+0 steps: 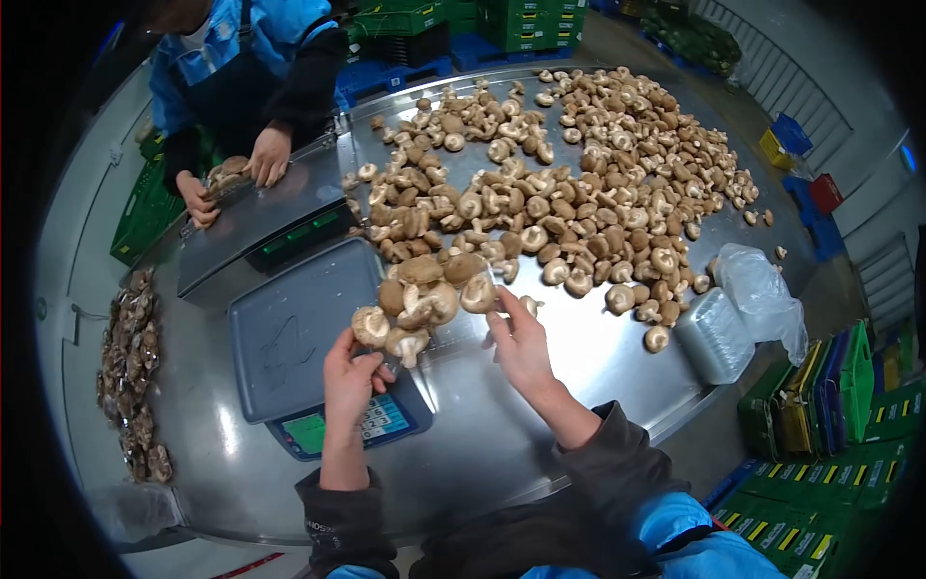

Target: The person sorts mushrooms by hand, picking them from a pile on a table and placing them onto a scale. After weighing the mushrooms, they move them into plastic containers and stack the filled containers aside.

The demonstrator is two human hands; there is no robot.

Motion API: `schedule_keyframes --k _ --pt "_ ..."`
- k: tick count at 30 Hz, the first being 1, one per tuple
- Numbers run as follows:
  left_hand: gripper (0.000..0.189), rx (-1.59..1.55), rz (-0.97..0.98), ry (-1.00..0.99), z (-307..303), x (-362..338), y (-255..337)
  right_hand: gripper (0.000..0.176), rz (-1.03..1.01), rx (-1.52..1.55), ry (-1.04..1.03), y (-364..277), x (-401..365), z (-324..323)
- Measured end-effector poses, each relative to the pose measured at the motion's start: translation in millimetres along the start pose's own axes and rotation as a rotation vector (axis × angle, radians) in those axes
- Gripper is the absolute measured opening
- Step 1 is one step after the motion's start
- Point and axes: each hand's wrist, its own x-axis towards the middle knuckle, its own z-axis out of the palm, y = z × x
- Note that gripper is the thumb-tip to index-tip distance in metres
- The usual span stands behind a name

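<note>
"Where's the bunch of shiitake mushrooms (440,302)?"
"Middle of the frame, by the scale (299,338)."
"And the hands?"
"Right grip (523,352) pinches one mushroom (477,293). Left grip (347,386): curled, can't tell around what."

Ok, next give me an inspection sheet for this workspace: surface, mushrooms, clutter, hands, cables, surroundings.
Surface: shiny metal table.
Job's things: many loose mushrooms piled on its far side; scale at left.
Clutter: pale stack, apparently trays, and plastic bag at right; wrapped packs far left.
Hands: left hand and right hand on either side of a mushroom cluster; grip unclear.
Cables: nothing seen.
Surroundings: co-worker at metal unit; green crates stacked right.
</note>
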Motion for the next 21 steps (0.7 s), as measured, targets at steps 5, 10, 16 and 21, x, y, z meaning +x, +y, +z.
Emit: schedule_keyframes --k 5,10,16,21 --pt "0.034 0.139 -0.04 0.089 -83 -5 -10 0.04 -0.323 -0.337 0.013 15 -9 68" --pt "0.032 0.231 -0.067 0.124 -152 -1 -28 0.045 -0.382 -0.42 -0.07 12 -16 124" --pt "0.03 0.329 -0.065 0.175 -178 4 -30 0.045 -0.399 -0.385 -0.078 18 -17 141" --pt "0.028 0.456 -0.072 0.157 -190 0 -24 0.05 -0.356 -0.354 -0.048 48 11 101"
